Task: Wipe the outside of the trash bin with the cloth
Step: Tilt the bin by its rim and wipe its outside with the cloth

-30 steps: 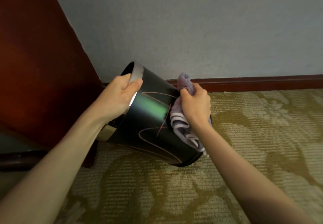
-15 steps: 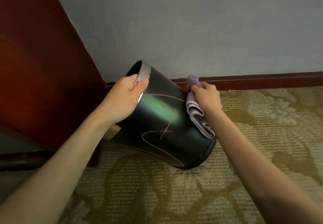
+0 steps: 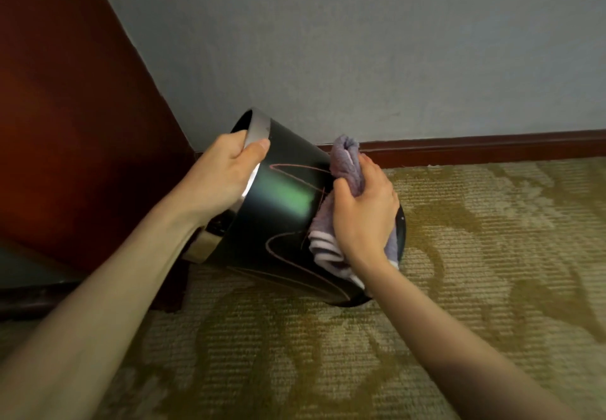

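A dark glossy trash bin (image 3: 278, 223) with a silver rim and thin pink scribble lines lies tilted, its mouth toward the upper left and its base low on the carpet. My left hand (image 3: 226, 173) grips the silver rim, thumb on the outside. My right hand (image 3: 364, 213) holds a bunched lilac cloth (image 3: 344, 160) with white stripes, pressed flat against the bin's right side near the base. Part of the cloth hangs below my wrist.
A dark red wooden panel (image 3: 72, 124) stands close on the left. A grey wall (image 3: 360, 42) with a red-brown skirting board (image 3: 492, 147) runs behind the bin. Patterned olive and beige carpet (image 3: 459, 272) covers the floor.
My right hand with the cloth slid toward the wall side of the bin, then came back down over its right side. The bin shifted slightly in my left hand.
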A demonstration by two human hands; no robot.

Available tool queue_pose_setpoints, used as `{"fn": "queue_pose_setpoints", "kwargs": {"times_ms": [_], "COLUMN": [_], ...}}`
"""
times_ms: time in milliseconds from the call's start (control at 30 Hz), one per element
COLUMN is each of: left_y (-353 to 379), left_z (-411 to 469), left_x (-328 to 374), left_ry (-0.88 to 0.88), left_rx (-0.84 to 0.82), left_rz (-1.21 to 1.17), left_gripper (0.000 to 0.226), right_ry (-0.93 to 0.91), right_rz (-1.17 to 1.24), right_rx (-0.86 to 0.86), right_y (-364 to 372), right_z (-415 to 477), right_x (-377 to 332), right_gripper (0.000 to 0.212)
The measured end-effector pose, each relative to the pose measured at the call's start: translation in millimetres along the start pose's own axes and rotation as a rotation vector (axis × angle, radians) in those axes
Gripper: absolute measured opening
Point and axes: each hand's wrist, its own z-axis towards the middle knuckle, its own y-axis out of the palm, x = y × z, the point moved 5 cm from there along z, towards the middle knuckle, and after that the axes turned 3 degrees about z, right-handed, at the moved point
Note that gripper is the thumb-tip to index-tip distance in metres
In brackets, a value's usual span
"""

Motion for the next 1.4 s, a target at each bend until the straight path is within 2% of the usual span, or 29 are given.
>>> {"fn": "queue_pose_setpoints", "kwargs": {"times_ms": [167, 300, 400, 500, 667, 800, 933, 1000, 1100, 1267, 1400], "left_y": [0.7, 3.6, 8.9, 12.4, 18.0, 17.5, 16.8, 17.2, 18.6, 21.1, 21.2], "left_z": [-7.1, -16.6, -16.8, -11.2, -3.4, 8.3, 11.5, 10.5, 6.8, 0.7, -3.9], "left_x": [-1.3, 1.3, 4.4, 3.9, 7.9, 8.6, 8.4, 8.6, 10.9, 14.6, 16.2], "left_ry": [-0.005, 0.056, 0.082, 0.078, 0.07, 0.028, 0.014, 0.012, 0.009, -0.012, -0.005], "left_rx": [-0.022, -0.037, -0.034, 0.014, 0.053, 0.085, 0.102, 0.097, 0.081, 0.044, 0.023], "left_rz": [-0.054, -0.042, -0.01, 0.036, 0.111, 0.163, 0.198, 0.176, 0.131, 0.064, 0.043], "left_gripper": [0.05, 0.044, 0.042, 0.036, 0.04, 0.035, 0.035, 0.035, 0.042, 0.045, 0.054], "right_ry": [0.057, 0.248, 0.315, 0.318, 0.284, 0.138, 0.005, -0.023, -0.041, -0.055, 0.04], "right_rz": [0.001, -0.07, -0.066, -0.055, -0.031, 0.02, 0.041, 0.034, 0.032, 0.034, -0.003], "right_rx": [-0.107, -0.285, -0.365, -0.339, -0.197, -0.035, 0.045, 0.051, 0.022, -0.012, -0.102], "right_y": [5.0, 21.5, 30.5, 29.1, 13.1, 3.6, 3.8, 3.2, 1.8, -1.1, 6.2], "right_z": [28.3, 66.3, 86.0, 86.4, 60.4, 28.7, -3.3, -6.9, 0.8, 15.7, 38.6], "right_x": [-8.8, -1.9, 3.1, 7.2, 1.9, -19.1, -27.5, -28.0, -29.1, -31.9, -26.7], "right_gripper": [0.02, 0.022, 0.022, 0.022, 0.045, 0.032, 0.05, 0.053, 0.043, 0.008, 0.019]}}
